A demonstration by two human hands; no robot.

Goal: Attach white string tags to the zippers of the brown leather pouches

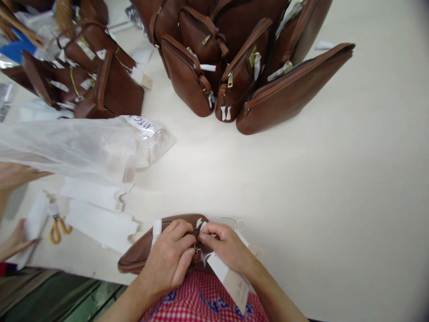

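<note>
A brown leather bag (140,250) lies at the near edge of the cream table (301,188), against my red checked clothing. My left hand (169,259) rests on the bag with its fingers curled, pinching at the zip hardware (197,232). My right hand (226,243) meets it from the right, fingers pinched on the same small metal pull and its white wrapping. A white paper tag (234,284) on a thin string hangs below my right hand.
Several brown bags (234,67) stand at the back centre, more brown bags (97,76) at the back left. A clear plastic bag (73,147) and white paper pieces (100,219) lie left. Yellow-handled snips (57,228) sit near another person's hands (11,179).
</note>
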